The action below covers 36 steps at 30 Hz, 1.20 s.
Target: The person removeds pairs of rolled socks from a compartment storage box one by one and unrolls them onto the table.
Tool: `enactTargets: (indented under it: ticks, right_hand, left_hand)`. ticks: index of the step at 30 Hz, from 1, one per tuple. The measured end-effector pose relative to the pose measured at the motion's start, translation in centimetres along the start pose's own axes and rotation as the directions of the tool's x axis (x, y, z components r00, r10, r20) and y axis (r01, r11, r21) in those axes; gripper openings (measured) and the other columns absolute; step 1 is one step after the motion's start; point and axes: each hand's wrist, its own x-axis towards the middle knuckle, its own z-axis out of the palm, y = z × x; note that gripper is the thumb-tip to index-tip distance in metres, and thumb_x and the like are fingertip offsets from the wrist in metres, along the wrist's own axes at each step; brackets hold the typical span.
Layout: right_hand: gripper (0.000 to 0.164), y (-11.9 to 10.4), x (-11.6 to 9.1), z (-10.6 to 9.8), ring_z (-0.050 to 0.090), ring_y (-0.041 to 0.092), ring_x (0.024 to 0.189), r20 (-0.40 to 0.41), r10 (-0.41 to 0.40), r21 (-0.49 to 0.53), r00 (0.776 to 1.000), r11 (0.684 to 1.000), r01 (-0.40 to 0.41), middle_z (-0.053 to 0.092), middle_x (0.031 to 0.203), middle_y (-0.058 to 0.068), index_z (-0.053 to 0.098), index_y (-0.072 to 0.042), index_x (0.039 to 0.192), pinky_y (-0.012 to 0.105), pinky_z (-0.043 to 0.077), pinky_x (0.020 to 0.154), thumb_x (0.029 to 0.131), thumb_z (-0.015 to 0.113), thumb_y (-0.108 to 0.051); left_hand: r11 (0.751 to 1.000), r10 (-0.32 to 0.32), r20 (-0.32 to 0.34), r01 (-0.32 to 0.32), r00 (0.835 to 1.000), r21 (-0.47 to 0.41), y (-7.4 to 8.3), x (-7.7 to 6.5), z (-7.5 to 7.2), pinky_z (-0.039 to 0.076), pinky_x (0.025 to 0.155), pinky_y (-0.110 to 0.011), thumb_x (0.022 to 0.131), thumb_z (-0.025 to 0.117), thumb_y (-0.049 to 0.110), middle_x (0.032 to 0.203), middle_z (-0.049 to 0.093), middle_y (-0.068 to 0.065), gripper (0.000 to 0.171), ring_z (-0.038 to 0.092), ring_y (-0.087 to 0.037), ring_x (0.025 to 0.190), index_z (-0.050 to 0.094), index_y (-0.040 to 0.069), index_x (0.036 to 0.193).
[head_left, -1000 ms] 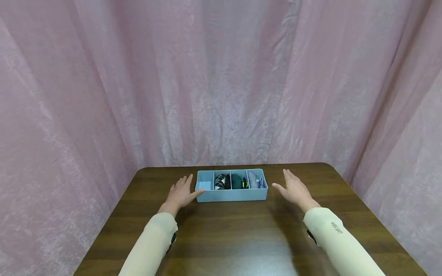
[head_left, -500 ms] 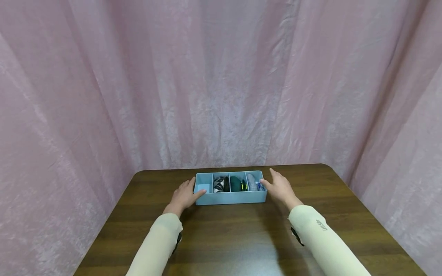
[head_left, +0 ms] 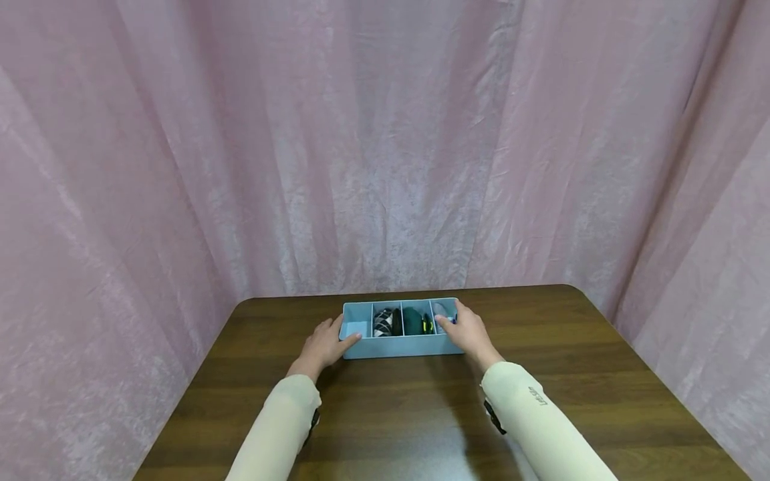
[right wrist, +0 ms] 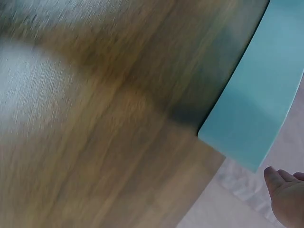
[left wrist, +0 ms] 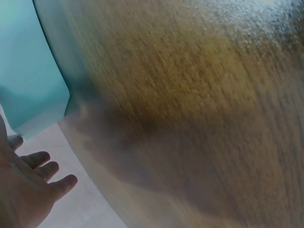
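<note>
A long light-blue organizer box [head_left: 402, 347] with several compartments stands near the table's far edge. My left hand [head_left: 321, 345] is at its left end, thumb near the front rim and fingers extended beside the end wall. At the opposite end is my right hand [head_left: 471, 332], its thumb over the rightmost compartment and its other fingers along the outside. Inside lie a black-and-white checked bundle [head_left: 382, 323], a dark green bundle [head_left: 412, 321] and a grey fuzzy bundle [head_left: 440, 310], partly hidden by the right thumb. In the left wrist view the fingers [left wrist: 40, 161] look loosely spread beside the box corner.
A dark brown wooden table [head_left: 385, 407] with rounded far corners carries the box. Pink velvety curtains [head_left: 385, 147] hang behind it and along both sides. A black-and-yellow item [head_left: 428, 324] sits beside the green bundle.
My right hand has moved left, from away from the box to its right end. My left hand has shifted slightly right, closer against the left end. The box stays about where it was.
</note>
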Motion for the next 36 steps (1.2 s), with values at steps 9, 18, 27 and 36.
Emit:
enactTargets:
  ticks: [9,18,27,36]
  right_hand:
    - [0.073,-0.2,0.0,0.7,0.039,0.046,0.135,-0.025,0.048,0.025,0.999,0.999,-0.047,0.038,0.149,0.032,0.029,0.01,0.15,0.056,0.034,0.109,0.099,0.059,-0.032]
    - [0.071,-0.5,0.4,1.5,0.043,0.048,0.131,-0.057,0.067,-0.006,0.996,0.998,-0.068,0.042,0.144,0.034,0.031,0.014,0.147,0.057,0.038,0.106,0.098,0.061,-0.028]
    - [0.062,-1.0,0.8,1.9,0.051,0.05,0.122,-0.059,0.095,-0.092,0.994,0.991,-0.1,0.05,0.136,0.035,0.036,0.015,0.144,0.057,0.043,0.1,0.099,0.059,-0.022]
    - [0.026,-1.1,1.2,2.5,0.065,0.044,0.086,-0.149,0.022,-0.21,0.989,0.976,-0.054,0.064,0.091,0.029,0.054,0.012,0.106,0.054,0.052,0.073,0.092,0.06,-0.01]
  left_hand:
    - [0.998,-0.018,0.001,0.018,1.0,-0.052,0.2,-0.4,0.0,0.027,0.109,-0.065,0.095,0.053,0.061,0.154,0.031,-0.027,0.084,0.028,-0.045,0.142,0.026,0.013,0.158]
    - [0.998,-0.031,0.006,0.032,0.999,-0.06,0.3,-0.4,-0.2,0.027,0.109,-0.065,0.096,0.056,0.056,0.154,0.032,-0.026,0.082,0.029,-0.045,0.141,0.026,0.012,0.158]
    - [0.998,-0.012,-0.003,0.012,1.0,-0.064,0.2,-0.3,0.0,0.029,0.109,-0.062,0.095,0.056,0.057,0.154,0.034,-0.024,0.082,0.031,-0.043,0.141,0.026,0.013,0.158]
    - [0.996,-0.019,-0.008,0.018,1.0,-0.083,0.1,-0.3,0.1,0.028,0.11,-0.062,0.095,0.055,0.059,0.154,0.033,-0.024,0.082,0.03,-0.042,0.142,0.027,0.014,0.158]
